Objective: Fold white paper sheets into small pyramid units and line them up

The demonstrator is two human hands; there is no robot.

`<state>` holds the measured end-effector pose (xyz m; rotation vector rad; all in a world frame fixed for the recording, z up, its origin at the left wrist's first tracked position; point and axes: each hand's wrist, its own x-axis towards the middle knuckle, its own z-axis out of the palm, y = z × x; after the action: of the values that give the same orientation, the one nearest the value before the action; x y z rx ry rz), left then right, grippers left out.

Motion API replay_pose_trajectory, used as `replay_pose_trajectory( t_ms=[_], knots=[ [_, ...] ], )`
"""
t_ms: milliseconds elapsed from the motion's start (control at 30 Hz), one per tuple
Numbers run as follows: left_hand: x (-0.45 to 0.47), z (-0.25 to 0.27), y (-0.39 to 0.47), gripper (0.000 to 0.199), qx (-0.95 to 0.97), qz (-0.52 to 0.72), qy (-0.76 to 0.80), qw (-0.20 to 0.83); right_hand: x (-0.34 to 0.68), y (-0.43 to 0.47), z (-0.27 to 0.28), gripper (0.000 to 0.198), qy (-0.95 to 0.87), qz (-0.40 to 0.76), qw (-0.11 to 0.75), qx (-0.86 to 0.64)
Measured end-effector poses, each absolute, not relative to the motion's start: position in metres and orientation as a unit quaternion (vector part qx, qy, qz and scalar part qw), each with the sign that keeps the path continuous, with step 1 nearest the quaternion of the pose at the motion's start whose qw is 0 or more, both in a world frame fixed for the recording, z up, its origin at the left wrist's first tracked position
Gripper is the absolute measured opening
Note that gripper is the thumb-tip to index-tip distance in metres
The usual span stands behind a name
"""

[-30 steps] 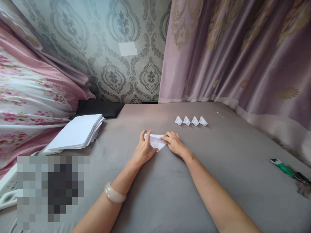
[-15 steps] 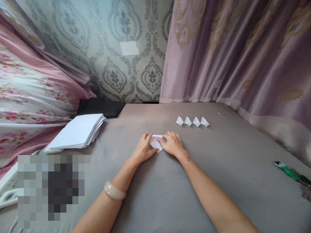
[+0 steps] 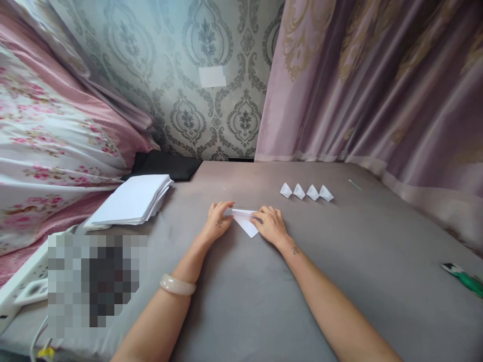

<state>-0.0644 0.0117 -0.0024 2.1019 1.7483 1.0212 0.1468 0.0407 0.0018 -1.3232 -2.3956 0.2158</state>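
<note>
A piece of folded white paper [image 3: 247, 223] lies on the grey surface between my hands. It has a narrow folded band along its far edge and a point facing me. My right hand [image 3: 269, 223] grips the paper's right end, thumb on top and fingers along the far side. At the left end, my left hand [image 3: 218, 221] has its thumb and fingers apart beside the corner; whether the fingertips touch the paper I cannot tell. Several small folded white paper pieces [image 3: 299, 191] stand in a row beyond my right hand.
A stack of white paper [image 3: 132, 200] lies at the left, before a black cloth-like item [image 3: 166, 166]. A white power strip [image 3: 28, 271] is at the left edge. A green-handled tool [image 3: 466, 280] lies far right. A thin stick [image 3: 354, 184] rests near the curtain [image 3: 320, 100].
My left hand has moved left and its thumb has come off the paper, showing more of the pointed part. The right hand stays on the right end. The view has shifted slightly left.
</note>
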Motion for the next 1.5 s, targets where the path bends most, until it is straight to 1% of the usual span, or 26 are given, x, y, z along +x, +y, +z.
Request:
replay_pose_trajectory(
  t_ms=[133, 233, 433, 600, 733, 867, 967, 1033, 1100, 1133, 1167, 1200, 1267, 1300, 1400, 1500],
  knots=[
    [-0.054, -0.008, 0.017, 0.042, 0.765, 0.26, 0.581, 0.093, 0.146, 0.04, 0.003, 0.022, -0.861, 0.073, 0.193, -0.465],
    [-0.051, -0.012, 0.019, 0.037, 0.783, 0.225, 0.575, 0.078, 0.147, 0.039, 0.004, 0.021, -0.866, 0.071, 0.188, -0.458],
    [-0.056, -0.012, 0.017, 0.034, 0.812, 0.208, 0.545, 0.038, 0.154, 0.034, 0.003, 0.021, -0.877, 0.057, 0.18, -0.443],
    [-0.057, -0.009, 0.014, 0.036, 0.832, 0.178, 0.525, 0.007, 0.163, 0.029, 0.003, 0.028, -0.887, 0.032, 0.166, -0.431],
    [-0.056, -0.006, 0.012, 0.04, 0.84, 0.158, 0.519, -0.004, 0.169, 0.024, 0.009, 0.032, -0.888, 0.01, 0.142, -0.437],
    [-0.057, -0.001, 0.006, 0.043, 0.838, 0.153, 0.524, -0.002, 0.176, 0.018, 0.022, 0.034, -0.891, 0.017, 0.105, -0.442],
    [-0.056, 0.003, 0.0, 0.038, 0.829, 0.16, 0.536, 0.012, 0.182, 0.016, 0.03, 0.036, -0.887, 0.04, 0.074, -0.454],
    [-0.054, 0.006, -0.004, 0.031, 0.821, 0.168, 0.545, 0.023, 0.185, 0.016, 0.032, 0.036, -0.88, 0.056, 0.067, -0.467],
    [-0.05, 0.008, -0.004, 0.023, 0.807, 0.177, 0.563, 0.027, 0.184, 0.018, 0.031, 0.028, -0.869, 0.068, 0.081, -0.483],
    [-0.047, 0.008, -0.004, 0.024, 0.795, 0.178, 0.579, 0.024, 0.182, 0.02, 0.029, 0.025, -0.861, 0.069, 0.092, -0.495],
    [-0.042, 0.008, -0.002, 0.031, 0.781, 0.176, 0.598, 0.019, 0.178, 0.021, 0.027, 0.026, -0.85, 0.065, 0.105, -0.512],
    [-0.037, 0.009, -0.001, 0.038, 0.767, 0.171, 0.618, 0.01, 0.173, 0.022, 0.024, 0.033, -0.837, 0.056, 0.117, -0.532],
    [-0.026, 0.007, 0.004, 0.043, 0.746, 0.155, 0.648, -0.013, 0.161, 0.024, 0.017, 0.045, -0.803, 0.02, 0.139, -0.579],
    [-0.021, 0.006, 0.006, 0.041, 0.744, 0.151, 0.651, -0.026, 0.156, 0.025, 0.013, 0.045, -0.794, 0.002, 0.152, -0.588],
    [-0.014, 0.0, 0.01, 0.027, 0.745, 0.156, 0.647, -0.042, 0.147, 0.027, 0.005, 0.032, -0.789, -0.024, 0.167, -0.591],
    [-0.021, -0.009, 0.013, 0.019, 0.714, 0.194, 0.672, 0.0, 0.153, 0.029, 0.002, 0.024, -0.772, 0.0, 0.169, -0.612]
  ],
)
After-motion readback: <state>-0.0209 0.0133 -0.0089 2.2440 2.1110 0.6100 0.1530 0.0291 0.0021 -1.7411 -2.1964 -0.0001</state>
